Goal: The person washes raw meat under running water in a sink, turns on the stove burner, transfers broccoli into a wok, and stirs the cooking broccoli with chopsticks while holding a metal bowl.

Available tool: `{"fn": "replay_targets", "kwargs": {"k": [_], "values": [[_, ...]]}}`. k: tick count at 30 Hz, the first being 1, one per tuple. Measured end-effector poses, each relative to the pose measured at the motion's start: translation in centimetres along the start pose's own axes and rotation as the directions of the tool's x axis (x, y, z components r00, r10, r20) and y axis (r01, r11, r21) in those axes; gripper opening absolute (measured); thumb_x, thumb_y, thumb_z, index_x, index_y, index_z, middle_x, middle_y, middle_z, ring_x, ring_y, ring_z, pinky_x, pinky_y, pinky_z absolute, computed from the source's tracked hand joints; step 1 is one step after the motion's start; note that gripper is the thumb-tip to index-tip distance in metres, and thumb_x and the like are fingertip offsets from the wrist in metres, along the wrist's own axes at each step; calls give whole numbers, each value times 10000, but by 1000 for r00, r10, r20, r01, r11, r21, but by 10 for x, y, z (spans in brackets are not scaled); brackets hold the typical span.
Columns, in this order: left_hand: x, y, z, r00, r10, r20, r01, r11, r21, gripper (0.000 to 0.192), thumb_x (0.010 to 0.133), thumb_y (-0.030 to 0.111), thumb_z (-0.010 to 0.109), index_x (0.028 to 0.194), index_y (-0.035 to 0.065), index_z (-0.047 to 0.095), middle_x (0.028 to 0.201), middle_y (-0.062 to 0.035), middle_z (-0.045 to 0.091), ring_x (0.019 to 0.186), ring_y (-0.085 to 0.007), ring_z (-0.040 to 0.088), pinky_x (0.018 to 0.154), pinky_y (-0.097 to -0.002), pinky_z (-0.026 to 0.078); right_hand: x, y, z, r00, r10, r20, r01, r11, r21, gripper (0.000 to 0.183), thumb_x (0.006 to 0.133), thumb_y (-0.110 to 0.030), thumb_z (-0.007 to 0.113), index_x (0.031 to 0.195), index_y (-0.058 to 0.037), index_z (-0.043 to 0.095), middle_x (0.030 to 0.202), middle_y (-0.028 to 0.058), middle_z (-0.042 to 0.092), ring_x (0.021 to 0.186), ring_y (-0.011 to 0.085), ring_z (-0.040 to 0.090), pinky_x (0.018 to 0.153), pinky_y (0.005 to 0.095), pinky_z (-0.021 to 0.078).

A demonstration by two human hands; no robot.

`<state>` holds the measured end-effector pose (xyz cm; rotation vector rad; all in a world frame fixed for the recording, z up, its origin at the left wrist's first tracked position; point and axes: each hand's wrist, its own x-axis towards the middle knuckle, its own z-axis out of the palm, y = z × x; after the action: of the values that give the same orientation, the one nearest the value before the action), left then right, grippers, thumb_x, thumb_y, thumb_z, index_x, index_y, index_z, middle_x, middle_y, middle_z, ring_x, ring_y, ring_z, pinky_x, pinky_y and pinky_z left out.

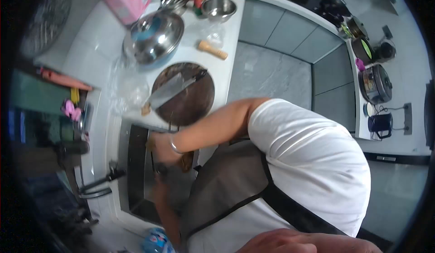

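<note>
Both my hands are over the stainless-steel sink [139,181], blurred by motion. My right hand [164,149], with a silver bangle at the wrist, reaches down into the sink from the cutting-board side. A yellowish-brown piece shows at its fingers, but whether it is gripped is unclear. My left hand [159,180] is just beside it, largely hidden, near a small dark object [161,169] that I cannot identify. A brown item [185,161] lies by the sink's near side, partly covered by my right hand. A round wooden cutting board [190,107] beside the sink carries a cleaver [168,91].
A black faucet [98,183] stands behind the sink. Farther along the counter are a pan with a steel lid [158,37], a short wooden handle-shaped piece [212,50], a steel bowl [219,8] and a plastic bag [134,90]. A blue-labelled bottle [156,241] sits at the sink's other end.
</note>
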<state>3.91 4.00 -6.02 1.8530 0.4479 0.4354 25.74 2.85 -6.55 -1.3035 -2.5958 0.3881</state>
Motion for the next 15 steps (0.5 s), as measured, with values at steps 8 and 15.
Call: {"fn": "replay_targets", "kwargs": {"k": [8, 15], "values": [[11, -3, 34, 622, -756, -204, 778, 568, 268, 486, 754, 141, 620, 1206, 23, 483, 1011, -144, 570, 933, -216, 584, 780, -342, 478, -252, 69, -70, 805, 589, -63, -396, 615, 682, 145, 735, -129, 649, 780, -69, 525, 701, 101, 575, 672, 272, 572, 610, 390, 438], [173, 66, 132, 937, -348, 8, 188, 525, 830, 736, 647, 113, 718, 1318, 80, 418, 1270, -200, 424, 1159, -355, 429, 965, -391, 378, -438, 148, -100, 741, 664, -106, -505, 654, 563, 488, 773, -156, 637, 1231, -81, 486, 1100, 107, 608, 1007, 292, 574, 863, 387, 445]]}}
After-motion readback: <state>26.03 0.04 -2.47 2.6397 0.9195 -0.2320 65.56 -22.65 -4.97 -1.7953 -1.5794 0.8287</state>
